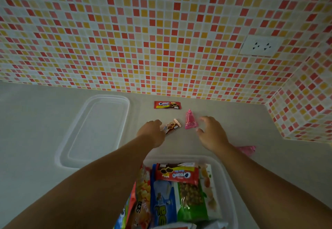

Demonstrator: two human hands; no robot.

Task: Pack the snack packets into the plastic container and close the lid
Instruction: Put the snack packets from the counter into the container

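A clear plastic container (225, 178) sits at the near edge, filled with several snack packets, a red Cream-O packet (177, 175) on top. Its clear lid (97, 130) lies flat on the counter to the left. My left hand (152, 131) reaches forward and pinches the near end of a small brown biscuit packet (173, 127) lying on the counter. My right hand (212, 131) hovers with fingers spread beside a pink cone-shaped packet (190, 121), holding nothing. Another red Cream-O packet (167, 105) lies farther back near the wall.
A second pink packet (248, 148) pokes out from behind my right forearm. A mosaic-tiled wall (161, 40) backs the grey counter (36, 121) and juts out at the right. A white wall socket (260, 46) sits on the right.
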